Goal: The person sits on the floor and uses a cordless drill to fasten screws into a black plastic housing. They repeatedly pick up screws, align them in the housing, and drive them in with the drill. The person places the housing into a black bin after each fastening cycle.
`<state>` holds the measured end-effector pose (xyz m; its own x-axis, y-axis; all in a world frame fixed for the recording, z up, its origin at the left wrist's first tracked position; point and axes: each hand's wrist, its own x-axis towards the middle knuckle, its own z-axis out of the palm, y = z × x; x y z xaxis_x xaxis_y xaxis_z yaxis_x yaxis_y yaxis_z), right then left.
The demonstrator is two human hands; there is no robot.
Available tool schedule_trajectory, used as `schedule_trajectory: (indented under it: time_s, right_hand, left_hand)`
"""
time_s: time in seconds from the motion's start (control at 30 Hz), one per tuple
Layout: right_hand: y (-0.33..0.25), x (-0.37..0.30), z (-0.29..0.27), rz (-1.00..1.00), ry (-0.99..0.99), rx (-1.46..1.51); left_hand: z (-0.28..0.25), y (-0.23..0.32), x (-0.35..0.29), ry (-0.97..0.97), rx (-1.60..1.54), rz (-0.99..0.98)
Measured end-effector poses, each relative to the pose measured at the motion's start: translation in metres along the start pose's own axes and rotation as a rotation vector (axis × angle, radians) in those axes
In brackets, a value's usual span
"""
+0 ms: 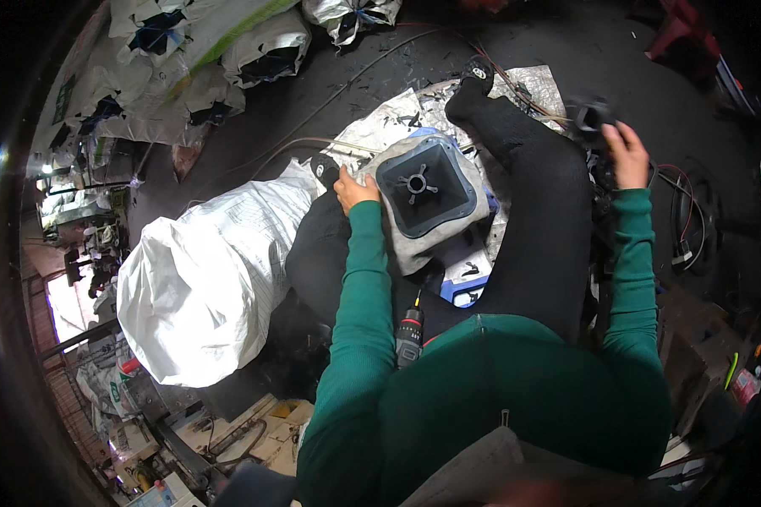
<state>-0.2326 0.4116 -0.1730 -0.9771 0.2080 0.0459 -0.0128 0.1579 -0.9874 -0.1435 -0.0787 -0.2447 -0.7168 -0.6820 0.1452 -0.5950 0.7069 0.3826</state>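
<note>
The left hand (357,190) lies against a grey-covered block (427,248) bearing a dark square housing (417,183) with a spoked ring, between the legs (545,203), though whether it grips cannot be told; well apart, the right hand (626,157) pinches a blurred black part (589,118), and a power drill (409,338) lies near the lap

Reading outward from the open white sack (186,304), you see a dark floor (224,156) extending beyond it. Farther beyond the sack lie piled white bags (144,76). To its left, bright white light fills an opening (69,308), window or doorway unclear, with blurred equipment (93,249) alongside. Well beyond and right of the sack, you find a dark red object (683,42), kind unclear.
</note>
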Motion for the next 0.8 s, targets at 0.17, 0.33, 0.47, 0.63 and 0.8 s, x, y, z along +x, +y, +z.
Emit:
schedule_trajectory:
  time_s: [0.17,0.33,0.47,0.63,0.8]
  right_hand:
    - [-0.04,-0.077,0.188,0.315,-0.637,0.252]
    - [0.014,-0.106,0.265,0.357,-0.679,-0.082]
    - [0.004,-0.099,0.255,0.044,-0.733,-0.44]
    - [-0.056,-0.072,0.129,-0.501,-0.412,-0.105]
    - [-0.026,-0.099,-0.087,0.079,-0.428,-0.4]
  left_hand:
    - [-0.101,0.019,-0.012,-0.2,-0.294,0.338]
    - [-0.215,-0.022,-0.093,-0.068,-0.417,0.37]
    - [-0.231,-0.044,-0.164,-0.053,-0.387,0.183]
    - [-0.21,-0.044,-0.196,-0.015,-0.119,0.379]
    - [-0.195,-0.043,-0.188,0.044,-0.025,0.445]
